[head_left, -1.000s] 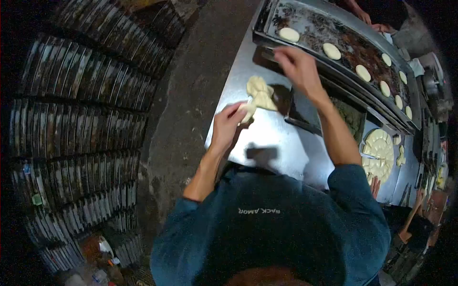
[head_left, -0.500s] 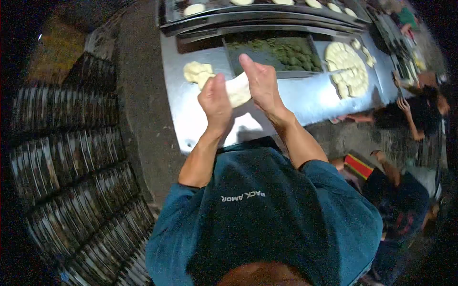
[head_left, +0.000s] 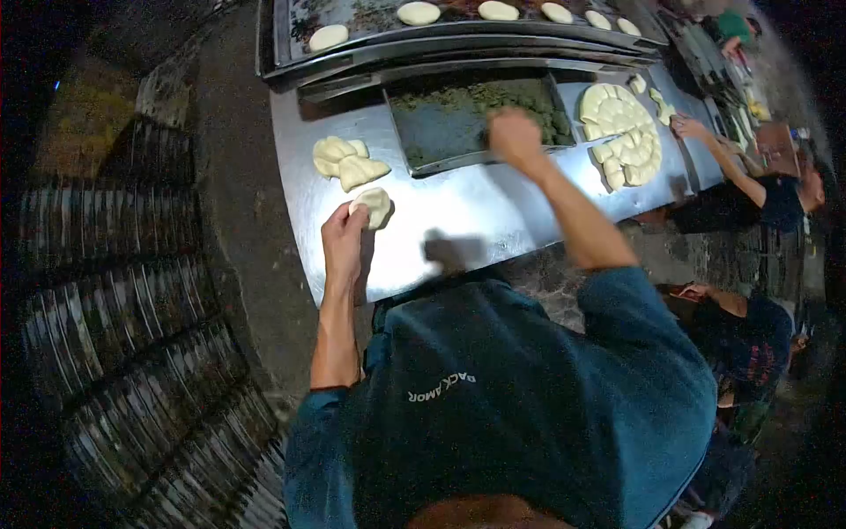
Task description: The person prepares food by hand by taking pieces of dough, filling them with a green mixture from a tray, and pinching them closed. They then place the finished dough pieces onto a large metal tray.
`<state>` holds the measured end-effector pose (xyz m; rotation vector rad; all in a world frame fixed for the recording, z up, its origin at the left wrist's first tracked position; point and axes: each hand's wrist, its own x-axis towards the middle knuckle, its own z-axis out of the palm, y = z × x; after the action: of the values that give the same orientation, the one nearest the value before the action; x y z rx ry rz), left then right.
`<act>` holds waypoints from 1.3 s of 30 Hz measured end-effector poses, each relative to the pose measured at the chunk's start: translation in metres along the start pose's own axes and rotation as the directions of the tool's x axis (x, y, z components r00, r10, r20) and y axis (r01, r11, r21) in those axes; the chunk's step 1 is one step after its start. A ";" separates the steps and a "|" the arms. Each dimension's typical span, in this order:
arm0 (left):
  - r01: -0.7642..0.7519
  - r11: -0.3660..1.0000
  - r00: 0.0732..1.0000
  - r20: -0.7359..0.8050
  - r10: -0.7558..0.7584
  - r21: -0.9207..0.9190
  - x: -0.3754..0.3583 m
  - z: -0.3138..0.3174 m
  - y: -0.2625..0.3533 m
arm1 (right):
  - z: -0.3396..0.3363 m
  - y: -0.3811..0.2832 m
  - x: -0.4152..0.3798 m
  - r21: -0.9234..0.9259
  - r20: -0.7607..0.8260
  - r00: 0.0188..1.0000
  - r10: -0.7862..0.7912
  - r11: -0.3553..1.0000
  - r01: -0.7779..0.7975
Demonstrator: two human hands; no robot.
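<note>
My left hand (head_left: 340, 236) pinches a flat round of pale dough (head_left: 374, 208) by its edge, just above the metal table. Behind it lies a small heap of flattened dough pieces (head_left: 339, 159). My right hand (head_left: 515, 136), slightly blurred, is closed over a shallow tray (head_left: 441, 128) holding a lumpy green filling (head_left: 553, 119). Its fingertips are hidden, so what they grip does not show. Right of that tray, a large disc of dough cut into portions (head_left: 630, 132) rests on the table.
Across the back, a baking tray (head_left: 352, 42) carries several oval dough pieces (head_left: 419, 13). Stacked dark trays or racks (head_left: 132, 326) fill the left side. At the right, a co-worker's hand (head_left: 692, 128) is near dough scraps (head_left: 661, 106); another person (head_left: 749, 344) is below.
Both hands held a stretched dough piece between them. Now my left hand alone holds dough, lower and further left, while my right hand has moved over to the green filling.
</note>
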<state>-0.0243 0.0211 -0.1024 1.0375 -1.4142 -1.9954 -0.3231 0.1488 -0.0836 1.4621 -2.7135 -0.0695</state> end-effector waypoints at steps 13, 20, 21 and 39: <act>0.106 0.834 0.993 0.101 -0.060 -0.542 0.046 0.125 0.013 | -0.047 -0.052 -0.022 0.929 -0.121 0.993 0.001 0.351 0.113; 0.074 0.863 0.989 0.149 0.001 -0.500 0.022 0.117 0.026 | -0.041 -0.046 -0.005 0.918 0.021 0.996 -0.087 0.397 0.015; 0.069 0.877 0.986 0.167 0.013 -0.475 0.021 0.113 0.026 | -0.043 -0.048 -0.004 0.919 0.002 0.995 -0.104 0.392 0.039; -0.773 0.306 0.451 0.141 0.881 0.555 -0.072 0.019 0.096 | -0.172 -0.152 -0.090 0.880 -0.250 0.916 -0.315 0.321 0.351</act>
<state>-0.0001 0.0520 0.0127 0.4230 -1.9151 -0.6699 -0.1341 0.1384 0.0753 2.1470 -2.3236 1.7087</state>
